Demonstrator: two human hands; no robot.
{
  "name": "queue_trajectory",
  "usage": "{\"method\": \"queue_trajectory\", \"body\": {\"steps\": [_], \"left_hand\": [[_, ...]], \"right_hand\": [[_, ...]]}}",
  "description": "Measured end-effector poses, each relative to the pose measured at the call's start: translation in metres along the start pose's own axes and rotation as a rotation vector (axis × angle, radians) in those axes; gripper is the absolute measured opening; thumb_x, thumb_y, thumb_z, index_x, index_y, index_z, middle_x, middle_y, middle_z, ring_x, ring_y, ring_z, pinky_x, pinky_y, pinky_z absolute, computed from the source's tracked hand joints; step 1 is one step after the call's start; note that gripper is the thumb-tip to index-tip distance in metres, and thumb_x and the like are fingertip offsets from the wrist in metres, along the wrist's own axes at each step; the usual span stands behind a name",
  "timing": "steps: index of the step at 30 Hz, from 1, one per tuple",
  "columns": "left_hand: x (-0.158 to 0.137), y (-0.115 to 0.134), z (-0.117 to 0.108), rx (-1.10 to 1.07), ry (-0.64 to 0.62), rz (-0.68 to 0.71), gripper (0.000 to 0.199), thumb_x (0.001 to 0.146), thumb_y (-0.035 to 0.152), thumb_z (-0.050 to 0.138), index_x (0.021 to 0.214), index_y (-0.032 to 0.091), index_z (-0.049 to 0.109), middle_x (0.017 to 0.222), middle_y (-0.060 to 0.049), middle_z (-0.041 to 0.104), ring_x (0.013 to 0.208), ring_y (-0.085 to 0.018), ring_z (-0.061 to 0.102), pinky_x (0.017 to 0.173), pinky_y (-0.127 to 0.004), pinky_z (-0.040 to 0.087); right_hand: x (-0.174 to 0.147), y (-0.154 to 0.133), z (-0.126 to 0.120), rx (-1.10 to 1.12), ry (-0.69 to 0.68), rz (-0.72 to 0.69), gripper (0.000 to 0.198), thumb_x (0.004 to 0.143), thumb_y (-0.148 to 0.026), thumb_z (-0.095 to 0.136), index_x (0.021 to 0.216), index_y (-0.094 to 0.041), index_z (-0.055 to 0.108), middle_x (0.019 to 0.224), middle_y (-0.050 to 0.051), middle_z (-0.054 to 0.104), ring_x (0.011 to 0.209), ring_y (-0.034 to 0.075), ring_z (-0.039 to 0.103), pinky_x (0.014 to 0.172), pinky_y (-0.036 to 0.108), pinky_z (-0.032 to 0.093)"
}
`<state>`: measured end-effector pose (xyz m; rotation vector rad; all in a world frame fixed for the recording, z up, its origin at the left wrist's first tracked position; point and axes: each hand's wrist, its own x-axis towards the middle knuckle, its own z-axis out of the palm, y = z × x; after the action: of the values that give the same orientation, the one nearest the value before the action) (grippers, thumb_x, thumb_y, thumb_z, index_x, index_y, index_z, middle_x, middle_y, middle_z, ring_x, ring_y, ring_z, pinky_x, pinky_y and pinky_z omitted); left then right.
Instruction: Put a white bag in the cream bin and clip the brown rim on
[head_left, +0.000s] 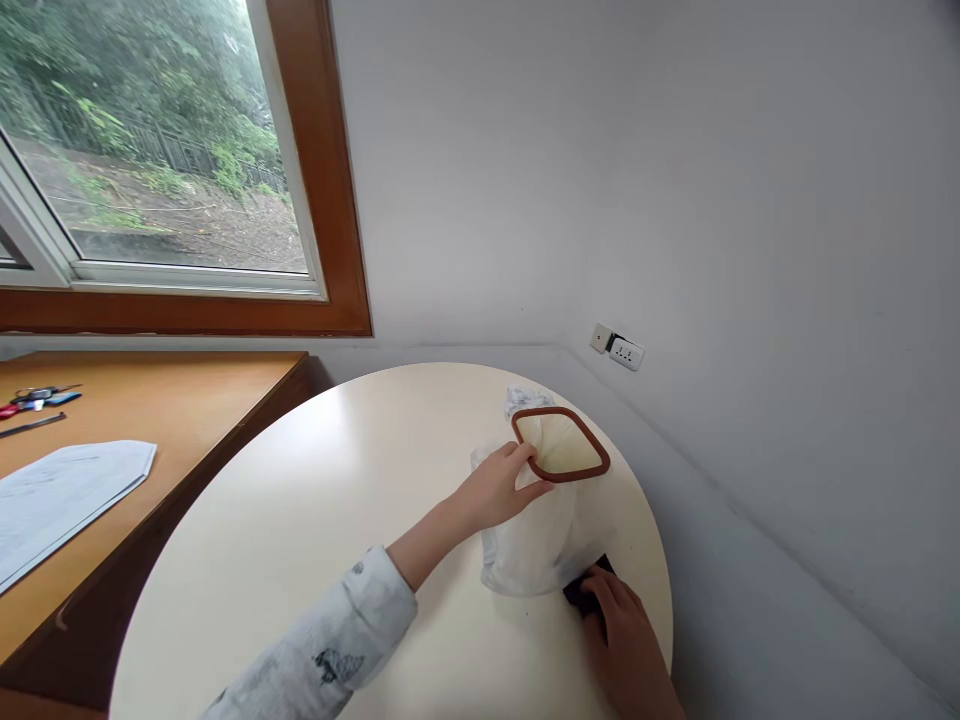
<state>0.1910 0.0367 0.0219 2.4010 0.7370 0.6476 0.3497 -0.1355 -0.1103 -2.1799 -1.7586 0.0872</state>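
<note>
Toward the right of a round cream tabletop (337, 480) sits translucent white plastic (525, 540) topped by a brown, rounded four-cornered rim (581, 475), pale inside. The left hand (501, 487) pinches the rim's near-left edge; the right hand (624, 630) curls over a black object (577, 595), grip unclear.

The brown rounded-square rim (566, 477) looks like smooth matt plastic; the translucent white bag (525, 550) is thin, creased plastic film. The round cream tabletop (322, 480) is smooth and glossy, the pale patterned sleeve (367, 610) matt cloth, the rectangular orange-brown desk (217, 400) satiny wood.
</note>
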Motion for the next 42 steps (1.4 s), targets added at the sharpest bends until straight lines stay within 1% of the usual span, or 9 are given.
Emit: {"method": "queue_trajectory", "body": {"steps": [6,9,12,17,20,22,30,36,42], "left_hand": [[-0.006,-0.001,0.003,-0.006,0.012,-0.041,0.053,0.085,0.046,0.044,0.132,0.027,0.029,0.111,-0.008,0.052,0.093,-0.022,0.054,0.079,-0.037,0.046],[-0.034,-0.011,-0.016,0.053,0.006,-0.059,0.067,0.085,0.048,0.042,0.140,0.031,0.008,0.134,-0.011,0.037,0.112,-0.024,0.048,0.089,-0.040,0.044],[-0.074,-0.029,-0.046,0.249,0.024,-0.090,0.075,0.084,0.054,0.041,0.141,0.029,0.000,0.146,-0.011,0.019,0.132,-0.030,0.023,0.102,-0.049,0.029],[-0.154,-0.061,-0.084,0.603,0.113,-0.083,0.080,0.082,0.052,0.045,0.141,0.028,-0.004,0.150,-0.009,0.004,0.135,-0.034,0.008,0.107,-0.057,0.012],[-0.202,-0.079,-0.085,0.688,0.192,-0.002,0.082,0.082,0.046,0.049,0.140,0.032,-0.007,0.150,-0.007,0.010,0.134,-0.034,0.016,0.106,-0.058,0.011],[-0.227,-0.089,-0.078,0.700,0.213,0.040,0.085,0.080,0.047,0.051,0.140,0.034,-0.008,0.148,-0.005,0.019,0.133,-0.034,0.020,0.106,-0.059,0.012],[-0.234,-0.094,-0.062,0.668,0.087,-0.068,0.091,0.078,0.058,0.047,0.142,0.023,-0.007,0.149,-0.011,0.007,0.134,-0.037,0.010,0.106,-0.059,0.005],[-0.224,-0.103,-0.047,0.500,-0.250,-0.051,0.074,0.086,0.053,0.036,0.140,0.028,-0.007,0.148,-0.005,0.012,0.135,-0.028,0.015,0.109,-0.050,0.007],[-0.225,-0.109,-0.044,0.481,-0.247,-0.061,0.071,0.086,0.052,0.036,0.140,0.028,-0.004,0.148,-0.004,0.011,0.135,-0.027,0.015,0.110,-0.049,0.006]], "right_hand": [[0.011,-0.009,-0.005,-0.045,-0.049,0.011,0.041,0.073,-0.007,0.035,0.107,-0.012,0.058,0.124,0.011,0.054,0.118,0.024,0.046,0.102,0.045,0.034],[0.012,-0.002,-0.024,-0.058,-0.202,-0.044,0.044,0.076,-0.014,0.038,0.116,-0.015,0.055,0.127,0.010,0.052,0.121,0.024,0.044,0.105,0.049,0.028],[0.013,0.000,-0.058,-0.069,-0.281,-0.091,0.040,0.080,-0.025,0.040,0.117,-0.020,0.056,0.123,0.008,0.056,0.116,0.026,0.050,0.100,0.049,0.036],[0.023,-0.043,-0.088,0.108,0.044,-0.378,0.032,0.087,-0.027,0.038,0.115,-0.026,0.053,0.118,0.006,0.059,0.108,0.022,0.055,0.086,0.037,0.049],[0.028,-0.088,-0.067,0.193,0.397,-0.571,0.050,0.085,-0.020,0.044,0.133,-0.026,0.032,0.138,0.008,0.037,0.126,0.027,0.035,0.097,0.046,0.038],[0.031,-0.111,-0.043,0.134,0.418,-0.675,0.066,0.082,-0.024,0.049,0.140,-0.023,0.018,0.146,0.009,0.022,0.133,0.032,0.018,0.101,0.053,0.029],[0.045,-0.136,0.008,0.027,0.100,-0.740,0.076,0.087,-0.045,0.039,0.143,-0.015,-0.002,0.149,0.011,0.010,0.135,0.032,0.005,0.106,0.055,0.017],[0.048,-0.138,0.021,0.069,-0.321,-0.733,0.062,0.090,-0.049,0.029,0.142,-0.025,0.007,0.149,0.003,0.012,0.136,0.025,0.011,0.109,0.049,0.016],[0.049,-0.141,0.021,0.104,-0.387,-0.684,0.060,0.090,-0.050,0.028,0.142,-0.025,0.012,0.149,0.002,0.011,0.136,0.024,0.011,0.111,0.047,0.012]]}}
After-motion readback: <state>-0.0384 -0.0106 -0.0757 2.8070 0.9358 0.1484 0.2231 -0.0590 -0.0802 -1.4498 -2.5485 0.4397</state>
